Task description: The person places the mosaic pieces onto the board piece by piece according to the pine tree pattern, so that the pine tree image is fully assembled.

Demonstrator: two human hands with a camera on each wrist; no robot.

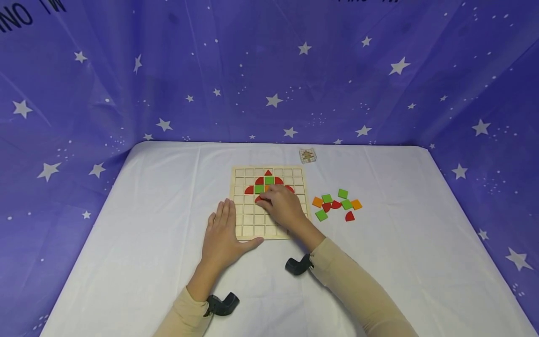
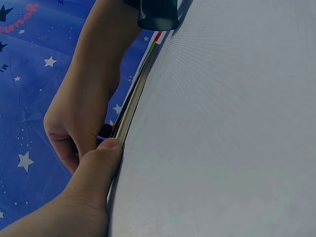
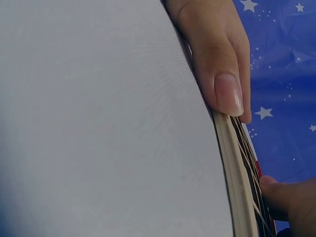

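A wooden grid board (image 1: pixel 248 230) lies on the white table. Near its top, a stepped pattern has a red triangle (image 1: pixel 268 172), red quarter-circles (image 1: pixel 249 189), green squares (image 1: pixel 259 189) and a partly hidden orange square (image 1: pixel 267 188). My right hand (image 1: pixel 286 206) reaches over the board from the right, its thumb and index finger pinching a red quarter-circle tile (image 1: pixel 258 200) at the pattern's lower left. Along the board's left edge rest the straight fingers of my left hand (image 1: pixel 221 238); its thumb (image 2: pixel 101 160) lies against the front edge.
Loose green, orange and red tiles lie right of the board, among them a green square (image 1: pixel 343 193) and a red quarter-circle (image 1: pixel 350 216). Behind the board is a small pattern card (image 1: pixel 308 155). A purple star-printed cloth (image 1: pixel 273 100) hangs behind the table.
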